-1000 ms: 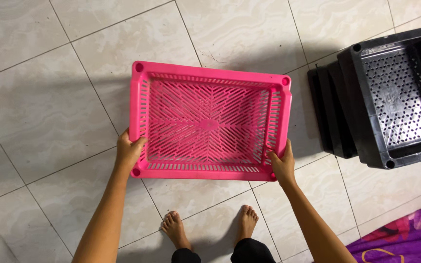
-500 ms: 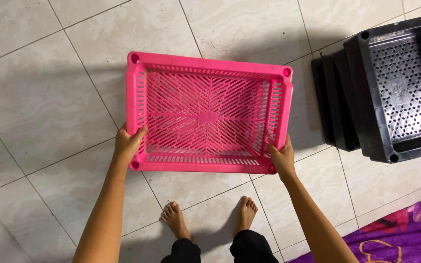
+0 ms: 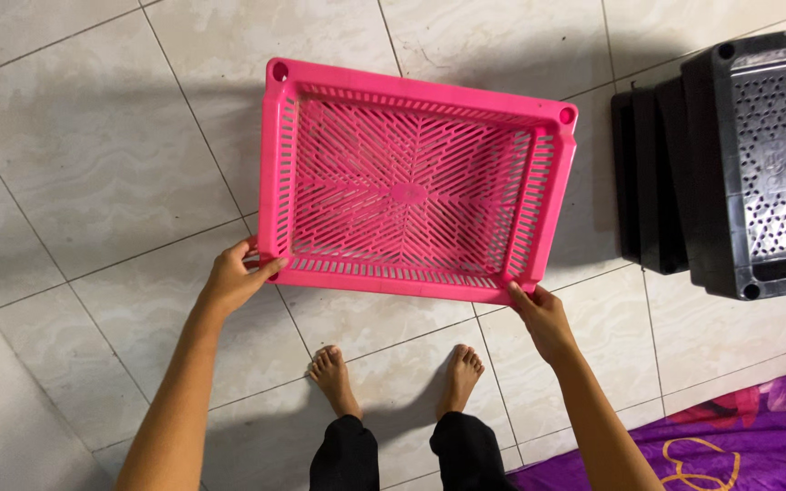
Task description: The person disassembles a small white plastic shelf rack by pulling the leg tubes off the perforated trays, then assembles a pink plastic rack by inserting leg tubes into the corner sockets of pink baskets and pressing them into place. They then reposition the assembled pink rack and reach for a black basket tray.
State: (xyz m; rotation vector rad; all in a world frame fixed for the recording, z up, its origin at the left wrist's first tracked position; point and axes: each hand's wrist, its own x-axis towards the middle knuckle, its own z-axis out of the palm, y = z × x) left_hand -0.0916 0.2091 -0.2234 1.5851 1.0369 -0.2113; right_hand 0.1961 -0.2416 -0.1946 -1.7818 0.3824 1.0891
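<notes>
**One pink crate held in two hands above a tiled floor**

One pink plastic crate [image 3: 416, 182] is sitting at the centre of the head view, open side up, its slatted base and walls showing. Two hands are holding it by its near corners. The left hand [image 3: 232, 277] is gripping the corner at about 8 o'clock of the crate, fingers curled over the rim and clamped on it. The right hand [image 3: 541, 314] is pinching the corner at about 5 o'clock, thumb on the rim, also closed on the crate. Two bare feet [image 3: 334, 373] are standing below at 6 o'clock, with two dark trouser legs under them.

At 3 o'clock, well apart from the pink crate, black crates [image 3: 757, 164] are lying nested; the outer one is showing its perforated base, and at least two more rims are sticking out on its left, though the exact count cannot be told.

Against the frame half a second earlier, the pink crate is lying slightly more turned, its far left corner higher, and both hands are keeping the same corners.

The surface is a floor of pale marbled tiles [image 3: 93, 155] with thin dark grout lines. A purple patterned cloth [image 3: 730, 445] is lying at 5 o'clock.
</notes>
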